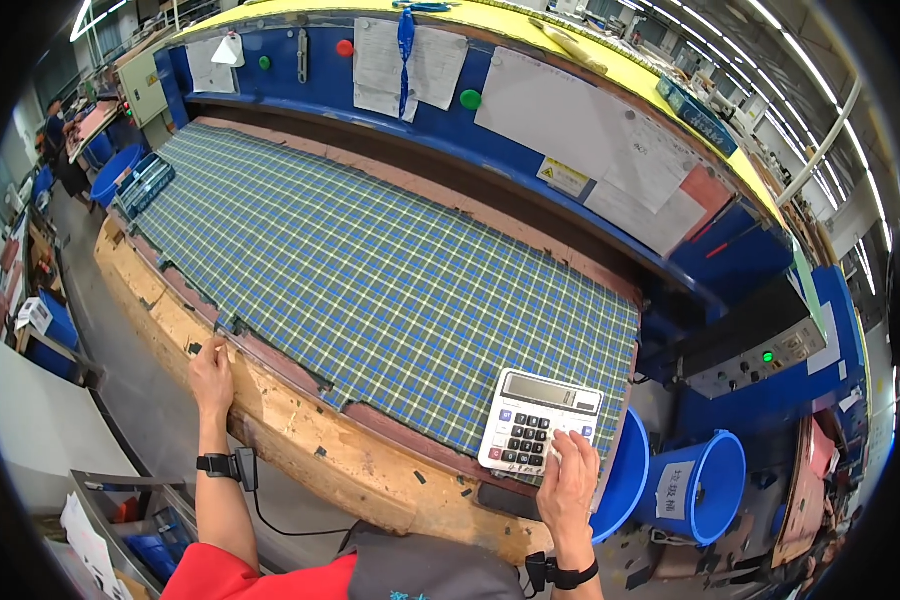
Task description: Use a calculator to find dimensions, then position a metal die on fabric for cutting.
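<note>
A white desk calculator point(539, 422) with dark keys lies on the near right end of a plaid fabric point(370, 300), blue and green with pale lines. My right hand point(570, 478) is at the calculator's lower right, fingers extended over its keys and nothing held in them. Whether a fingertip presses a key cannot be made out. On the wooden front edge point(400, 500) of the bench, at the left, rests my left hand point(211, 378). Its fingers are curled together beside the fabric's near edge; anything between them is hidden. Both wrists wear black straps.
Behind the fabric stands a blue machine beam point(270, 65) with papers pinned on it. At right are a control box point(760, 355) with a green light and a blue bucket point(705, 490). A teal block point(145, 185) sits at the fabric's far left end. Another person point(62, 150) stands far left.
</note>
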`<state>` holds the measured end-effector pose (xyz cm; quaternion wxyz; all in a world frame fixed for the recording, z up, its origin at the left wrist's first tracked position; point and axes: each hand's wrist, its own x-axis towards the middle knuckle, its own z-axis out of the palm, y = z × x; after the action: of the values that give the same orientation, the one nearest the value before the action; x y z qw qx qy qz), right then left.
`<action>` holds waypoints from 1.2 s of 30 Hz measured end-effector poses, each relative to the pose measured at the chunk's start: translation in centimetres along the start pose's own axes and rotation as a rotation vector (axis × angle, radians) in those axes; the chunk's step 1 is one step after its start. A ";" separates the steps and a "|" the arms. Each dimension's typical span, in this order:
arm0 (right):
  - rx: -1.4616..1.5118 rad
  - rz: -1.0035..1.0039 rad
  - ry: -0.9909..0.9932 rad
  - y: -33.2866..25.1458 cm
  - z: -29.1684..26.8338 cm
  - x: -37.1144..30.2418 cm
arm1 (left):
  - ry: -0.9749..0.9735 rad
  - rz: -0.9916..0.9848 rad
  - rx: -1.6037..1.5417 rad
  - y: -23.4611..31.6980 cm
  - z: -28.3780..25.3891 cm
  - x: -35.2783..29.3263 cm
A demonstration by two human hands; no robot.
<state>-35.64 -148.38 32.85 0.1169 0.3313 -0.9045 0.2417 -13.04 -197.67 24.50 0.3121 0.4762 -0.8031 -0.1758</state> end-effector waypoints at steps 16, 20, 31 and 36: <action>-0.014 -0.021 0.014 0.5 0.5 -0.3 | -0.036 -0.061 -0.060 -0.3 0.3 0.0; -0.018 -0.005 0.004 0.5 0.5 -0.3 | 0.003 -0.043 -0.067 -0.4 0.5 0.0; -0.039 0.009 -0.028 0.0 0.6 -0.1 | 0.050 -0.008 -0.073 0.2 0.0 0.0; -0.048 0.030 -0.040 -0.3 0.7 0.1 | 0.062 -0.010 -0.121 0.5 -0.1 -0.1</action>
<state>-35.49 -148.98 32.42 0.1032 0.3197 -0.9170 0.2150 -13.28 -197.31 24.78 0.3641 0.4656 -0.7786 -0.2109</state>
